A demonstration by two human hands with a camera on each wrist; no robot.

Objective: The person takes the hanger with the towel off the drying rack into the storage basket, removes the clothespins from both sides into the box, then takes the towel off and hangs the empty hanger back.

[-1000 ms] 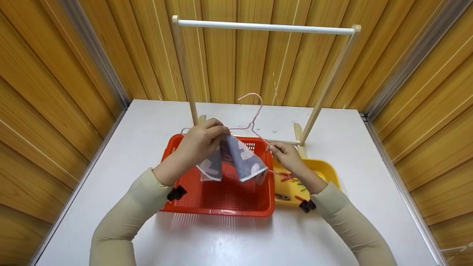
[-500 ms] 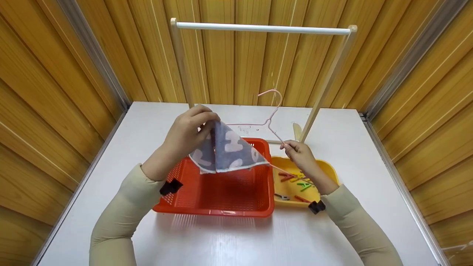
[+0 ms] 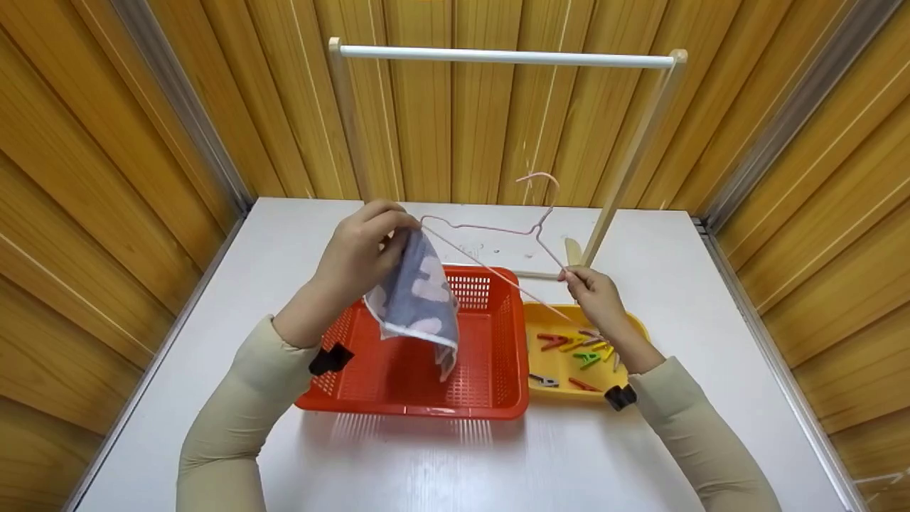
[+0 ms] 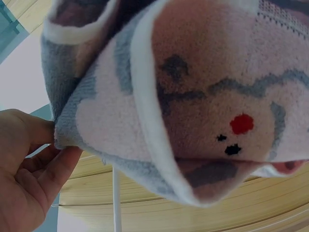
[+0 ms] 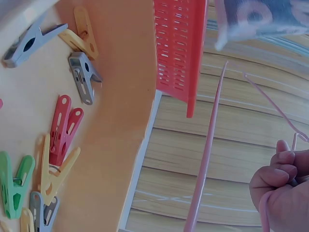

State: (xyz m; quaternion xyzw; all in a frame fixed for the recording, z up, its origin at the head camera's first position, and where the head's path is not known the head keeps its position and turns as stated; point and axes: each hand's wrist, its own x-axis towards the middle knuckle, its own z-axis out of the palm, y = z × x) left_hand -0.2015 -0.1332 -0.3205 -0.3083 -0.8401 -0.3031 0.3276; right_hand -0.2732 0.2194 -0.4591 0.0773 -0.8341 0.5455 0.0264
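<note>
My left hand pinches the top of a small grey towel with pale pink shapes and a white edge; it hangs folded over the red basket. In the left wrist view, thumb and fingers grip a corner of the towel, which bulges open beside them. My right hand pinches one sloping arm of a pink wire hanger, its hook pointing up. The hanger's left end reaches the left fingertips at the towel's top. Its straight bottom bar slants down toward the right wrist, bare along its visible length.
Below the towel stands a red perforated basket. Beside it, a yellow tray holds several clothespins. Behind them rises a wooden rack with a white rod. Wood-patterned panels enclose the white table.
My right hand has drawn the hanger right, and its bottom bar has come out of the towel's fold. The towel now hangs narrower from my left hand, which moved slightly left and up.
</note>
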